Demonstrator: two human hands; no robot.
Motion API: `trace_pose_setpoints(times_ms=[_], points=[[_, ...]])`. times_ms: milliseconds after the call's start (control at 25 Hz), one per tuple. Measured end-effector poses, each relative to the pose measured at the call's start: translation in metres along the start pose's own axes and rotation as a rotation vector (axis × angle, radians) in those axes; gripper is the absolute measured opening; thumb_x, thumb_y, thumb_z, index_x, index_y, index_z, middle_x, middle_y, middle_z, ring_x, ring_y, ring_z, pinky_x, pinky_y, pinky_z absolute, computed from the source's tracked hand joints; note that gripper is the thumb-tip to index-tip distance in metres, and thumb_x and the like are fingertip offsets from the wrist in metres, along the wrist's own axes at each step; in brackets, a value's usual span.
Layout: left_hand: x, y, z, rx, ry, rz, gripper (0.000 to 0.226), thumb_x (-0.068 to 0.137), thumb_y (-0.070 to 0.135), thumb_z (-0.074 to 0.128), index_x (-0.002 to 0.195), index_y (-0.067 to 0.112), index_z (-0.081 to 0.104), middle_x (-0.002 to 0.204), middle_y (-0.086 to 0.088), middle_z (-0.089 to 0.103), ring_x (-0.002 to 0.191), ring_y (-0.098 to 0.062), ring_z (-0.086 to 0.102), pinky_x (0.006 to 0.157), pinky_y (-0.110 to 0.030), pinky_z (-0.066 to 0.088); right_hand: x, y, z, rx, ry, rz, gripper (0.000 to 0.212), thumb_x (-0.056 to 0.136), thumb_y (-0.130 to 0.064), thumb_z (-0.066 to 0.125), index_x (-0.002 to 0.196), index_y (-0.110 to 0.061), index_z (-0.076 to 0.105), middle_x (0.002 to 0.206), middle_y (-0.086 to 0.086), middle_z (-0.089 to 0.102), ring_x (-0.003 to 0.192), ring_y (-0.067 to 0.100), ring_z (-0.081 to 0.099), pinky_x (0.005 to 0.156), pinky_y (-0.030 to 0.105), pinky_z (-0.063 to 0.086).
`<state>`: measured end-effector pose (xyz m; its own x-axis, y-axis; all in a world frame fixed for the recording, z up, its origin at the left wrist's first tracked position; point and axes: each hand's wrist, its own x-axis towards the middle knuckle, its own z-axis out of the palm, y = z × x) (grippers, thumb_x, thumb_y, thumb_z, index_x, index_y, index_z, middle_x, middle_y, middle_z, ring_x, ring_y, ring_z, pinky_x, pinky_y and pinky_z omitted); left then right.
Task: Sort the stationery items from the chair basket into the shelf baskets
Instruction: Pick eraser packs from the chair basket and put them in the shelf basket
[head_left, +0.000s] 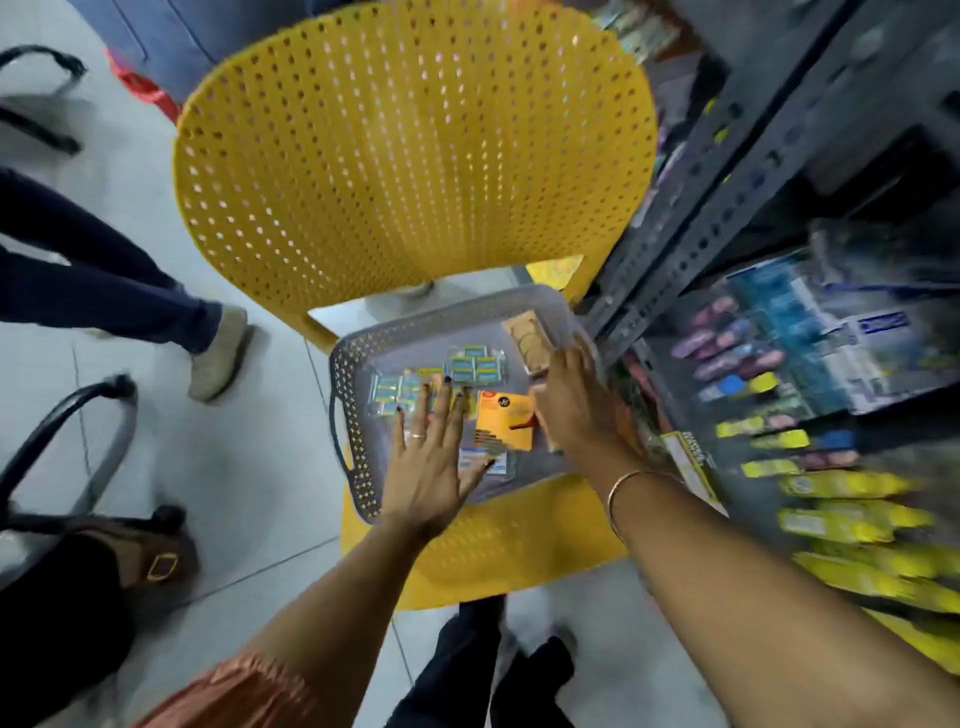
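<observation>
On the seat of the yellow perforated plastic chair (415, 156) sits the grey latticed plastic basket (347, 384), and both of the person's bare hands are down inside it. Left hand (426, 457) lies flat with fingers spread and straight, palm down over the near-left part of the basket floor; its fingertips rest on or just above the clear packets of small blue-and-white labelled items (467, 366), and it has closed on nothing. Right hand (571, 400) is at the basket's right side, fingers curled downward near a tan flat card pack (530, 338) that runs with its long axis from near to far along the right wall. Whether those fingers already pinch that pack or something beneath cannot be told, since the back of the hand hides them and the frame is blurred.

Between the two hands lies an orange rectangular packet (506, 421), flat, just beside the right hand's thumb side and a little right of the left fingertips. The grey metal slotted shelf rack (727, 208), with its blurred stock, stands immediately right of the chair, so the right hand seems the better placed to lift an item and carry it across. The tan pack lies ahead of that hand, reachable by closing across its short width.
</observation>
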<state>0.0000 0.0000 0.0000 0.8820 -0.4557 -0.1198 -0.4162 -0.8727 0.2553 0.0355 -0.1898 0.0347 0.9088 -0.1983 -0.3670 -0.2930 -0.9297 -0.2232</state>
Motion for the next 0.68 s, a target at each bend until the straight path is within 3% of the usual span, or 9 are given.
trace_pose_setpoints(times_ms=[120,320,680], points=[[-0.013,0.002,0.038,0.024,-0.055,-0.012,0.077,0.094,0.063,0.010,0.144,0.005,0.022,0.152,-0.015,0.020,0.141,-0.031,0.011,0.105,-0.061,0.022,0.009,0.009,0.031,-0.042,-0.088,0.126,0.035,0.096,-0.013,0.039,0.130,-0.003,0.040,0.137,0.018,0.043,0.128,0.033,0.039,0.095,0.044,0.043],[-0.022,-0.009,0.066,0.038,-0.100,-0.026,0.077,0.095,0.062,0.012,0.142,0.005,0.033,0.151,-0.015,0.023,0.140,-0.033,0.017,0.104,-0.057,0.029,0.018,0.020,0.060,-0.066,-0.080,0.132,0.037,0.092,-0.012,0.046,0.128,-0.004,0.039,0.132,0.025,0.046,0.118,0.041,0.048,0.088,0.048,0.048],[-0.026,-0.005,0.068,0.031,-0.094,-0.051,0.075,0.094,0.061,0.015,0.138,0.007,0.041,0.151,-0.010,0.018,0.139,-0.032,0.019,0.100,-0.060,0.029,0.014,0.029,0.070,0.034,-0.039,0.120,0.052,0.085,-0.024,0.062,0.126,-0.005,0.036,0.133,0.023,0.044,0.123,0.040,0.045,0.089,0.047,0.048]])
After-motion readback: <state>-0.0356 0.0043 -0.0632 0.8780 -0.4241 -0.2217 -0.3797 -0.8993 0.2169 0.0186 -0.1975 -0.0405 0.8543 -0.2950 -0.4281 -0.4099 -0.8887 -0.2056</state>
